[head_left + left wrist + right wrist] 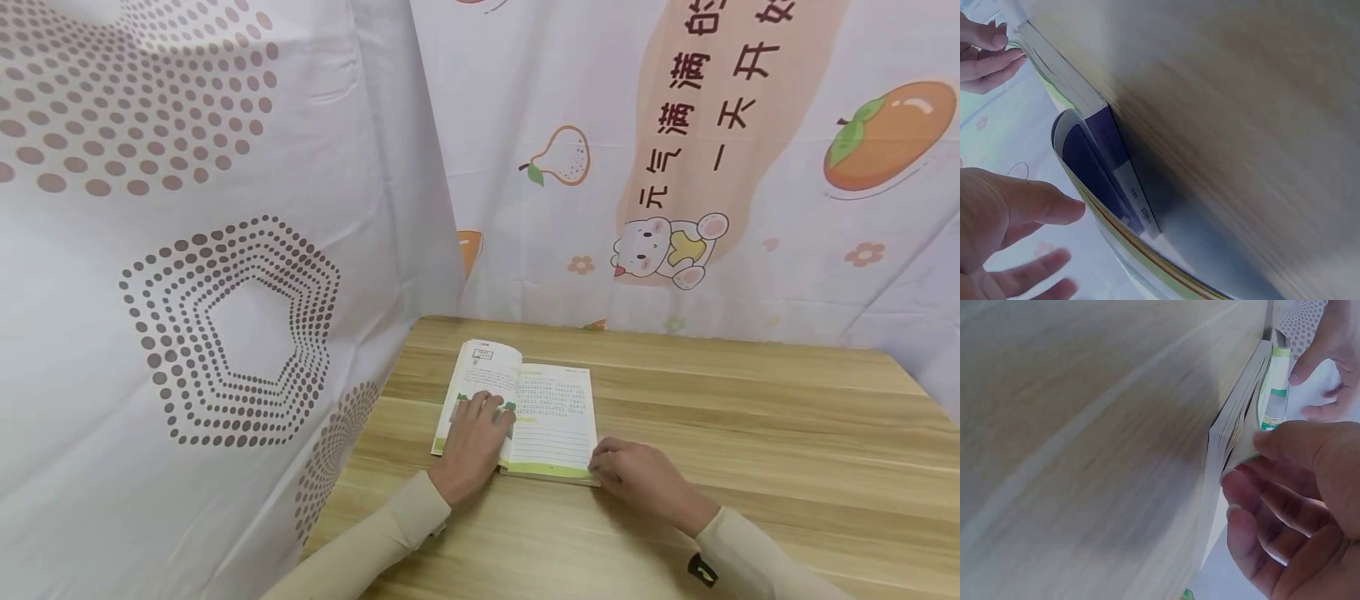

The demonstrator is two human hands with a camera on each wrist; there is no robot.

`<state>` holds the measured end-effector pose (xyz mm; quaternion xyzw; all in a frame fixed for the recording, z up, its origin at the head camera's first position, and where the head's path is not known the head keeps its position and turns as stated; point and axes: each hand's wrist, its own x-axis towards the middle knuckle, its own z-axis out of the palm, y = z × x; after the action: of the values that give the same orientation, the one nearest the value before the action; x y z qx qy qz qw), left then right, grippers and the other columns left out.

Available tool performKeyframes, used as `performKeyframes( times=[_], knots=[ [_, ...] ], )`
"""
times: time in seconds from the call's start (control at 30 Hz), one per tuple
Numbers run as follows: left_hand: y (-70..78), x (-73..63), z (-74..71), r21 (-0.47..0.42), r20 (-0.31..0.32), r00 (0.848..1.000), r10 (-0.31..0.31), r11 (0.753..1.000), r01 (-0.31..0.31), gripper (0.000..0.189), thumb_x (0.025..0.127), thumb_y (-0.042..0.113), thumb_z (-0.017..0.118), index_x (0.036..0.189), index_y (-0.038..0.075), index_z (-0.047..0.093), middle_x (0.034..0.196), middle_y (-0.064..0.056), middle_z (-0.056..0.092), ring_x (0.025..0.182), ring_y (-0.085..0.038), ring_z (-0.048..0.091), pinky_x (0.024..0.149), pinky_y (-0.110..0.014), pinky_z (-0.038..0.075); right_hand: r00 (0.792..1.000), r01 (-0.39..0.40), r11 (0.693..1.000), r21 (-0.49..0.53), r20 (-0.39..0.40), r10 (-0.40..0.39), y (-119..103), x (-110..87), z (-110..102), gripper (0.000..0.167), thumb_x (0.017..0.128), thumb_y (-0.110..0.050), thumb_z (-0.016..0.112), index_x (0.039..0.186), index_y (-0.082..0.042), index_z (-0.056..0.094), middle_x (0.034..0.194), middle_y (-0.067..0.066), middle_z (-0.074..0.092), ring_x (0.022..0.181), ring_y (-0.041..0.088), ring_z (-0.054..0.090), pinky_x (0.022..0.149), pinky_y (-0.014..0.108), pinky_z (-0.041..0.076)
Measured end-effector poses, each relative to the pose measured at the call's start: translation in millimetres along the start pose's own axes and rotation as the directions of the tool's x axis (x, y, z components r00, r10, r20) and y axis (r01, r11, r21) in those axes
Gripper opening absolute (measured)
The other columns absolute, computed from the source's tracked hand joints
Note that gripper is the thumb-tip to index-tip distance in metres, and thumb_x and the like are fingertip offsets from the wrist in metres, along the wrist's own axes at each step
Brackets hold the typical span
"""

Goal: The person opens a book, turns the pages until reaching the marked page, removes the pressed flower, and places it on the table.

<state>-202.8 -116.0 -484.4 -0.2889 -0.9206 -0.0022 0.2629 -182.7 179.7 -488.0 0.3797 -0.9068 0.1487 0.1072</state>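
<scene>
An open book point(552, 433) lies on the wooden table, with text on its left page and ruled lines on its right page. My left hand point(474, 433) rests on the left page, its fingers loosely bent. In the left wrist view, the thumb is close beside the raised left part of the book, and a dark blue cover point(1100, 169) and spine show beneath. At the lower right corner, my right hand point(637, 475) pinches a page point(1247, 440) between thumb and forefinger. That corner is bent up from the thick stack of pages point(1225, 434) below it.
The wooden table point(750, 417) extends to the right of the book and in front of it. A white curtain with brown dots point(225, 333) hangs along the left side. Behind the table hangs a cloth printed with fruit and characters point(525, 250).
</scene>
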Motion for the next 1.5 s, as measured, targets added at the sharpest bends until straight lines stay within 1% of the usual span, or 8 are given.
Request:
performKeyframes(
  times=[0.13,0.37,0.63,0.77,1.03,1.17,1.33,1.5],
  knots=[
    [-0.5,-0.3,0.7,-0.051,0.018,0.999,0.039,0.998,-0.038,0.027,0.083,-0.007,0.075,0.102,0.013,0.075,0.111,-0.006,0.069,0.104,-0.022,0.061,0.082,-0.033,0.054,0.999,0.036,0.998,-0.048,-0.034,-0.038,-1,0.3,0,0.007,0.084,-0.008,0.083,0.089,-0.012,0.079,0.093,-0.002,0.072,0.082,0.013,0.07,0.068,0.031,0.058],
    [2.2,-2.6,4.0,-0.082,0.052,0.996,0.072,0.994,-0.067,0.015,0.085,0.005,0.074,0.096,0.015,0.076,0.105,-0.002,0.071,0.096,-0.02,0.062,0.073,-0.029,0.054,0.991,0.074,0.984,-0.161,-0.103,-0.091,-3,1.0,0,0.008,0.083,-0.011,0.084,0.087,-0.011,0.077,0.087,-0.005,0.07,0.076,0.011,0.069,0.061,0.029,0.057],
    [6.4,-2.1,6.0,-0.082,0.093,0.991,0.095,0.993,-0.088,0.005,0.091,0.021,0.074,0.093,0.017,0.077,0.104,-0.001,0.071,0.099,-0.02,0.061,0.086,-0.034,0.054,0.988,0.086,0.986,-0.142,-0.114,-0.103,-3,1.5,-3,0.011,0.081,-0.006,0.084,0.087,-0.013,0.077,0.087,-0.006,0.07,0.075,0.008,0.067,0.061,0.028,0.056],
    [8.3,-0.8,5.3,-0.093,0.076,0.991,0.113,0.99,-0.106,0.021,0.091,0.037,0.077,0.09,0.017,0.077,0.1,-0.001,0.07,0.099,-0.021,0.061,0.093,-0.036,0.051,0.987,0.078,0.99,-0.117,-0.131,-0.093,-1,2.0,-1,0.015,0.078,-0.004,0.084,0.084,-0.015,0.077,0.086,-0.009,0.069,0.076,0.006,0.066,0.061,0.027,0.055],
    [13.2,-2.6,6.5,-0.109,0.109,0.987,0.117,0.989,-0.105,0.052,0.079,0.07,0.075,0.089,0.019,0.072,0.102,-0.002,0.066,0.103,-0.024,0.057,0.085,-0.039,0.052,0.972,0.056,0.998,0.001,-0.228,-0.054,0,3.6,0,0.017,0.078,-0.007,0.087,0.082,-0.019,0.076,0.082,-0.013,0.069,0.066,-0.006,0.053,0.055,0.019,0.048],
    [13.4,-3.0,8.2,-0.083,0.083,0.99,0.111,0.991,-0.104,0.045,0.083,0.062,0.077,0.088,0.018,0.073,0.102,-0.003,0.067,0.101,-0.026,0.059,0.082,-0.039,0.053,0.959,0.026,0.997,0.076,-0.284,-0.004,0,5.3,-2,0.017,0.078,-0.008,0.088,0.085,-0.018,0.076,0.086,-0.012,0.069,0.063,-0.008,0.045,0.054,0.016,0.042],
    [14.1,-1.5,8.0,-0.069,0.063,0.994,0.085,0.994,-0.081,0.032,0.093,0.044,0.071,0.102,0.014,0.074,0.104,-0.004,0.069,0.098,-0.026,0.061,0.08,-0.038,0.053,0.941,-0.045,0.991,0.123,-0.328,0.083,0,6.4,-4,0.033,0.076,-0.008,0.09,0.106,-0.01,0.076,0.1,-0.001,0.071,0.06,-0.009,0.045,0.051,0.015,0.041],
    [14.4,0.6,6.5,-0.017,0.045,0.998,0.04,0.999,-0.039,0.037,0.1,0.024,0.061,0.127,-0.002,0.062,0.113,-0.013,0.068,0.087,-0.024,0.064,0.069,-0.035,0.054,0.953,-0.126,0.983,0.132,-0.259,0.157,1,5.2,-4,0.049,0.077,-0.013,0.09,0.122,-0.006,0.072,0.107,0.004,0.07,0.059,-0.008,0.044,0.052,0.018,0.042]
  ],
)
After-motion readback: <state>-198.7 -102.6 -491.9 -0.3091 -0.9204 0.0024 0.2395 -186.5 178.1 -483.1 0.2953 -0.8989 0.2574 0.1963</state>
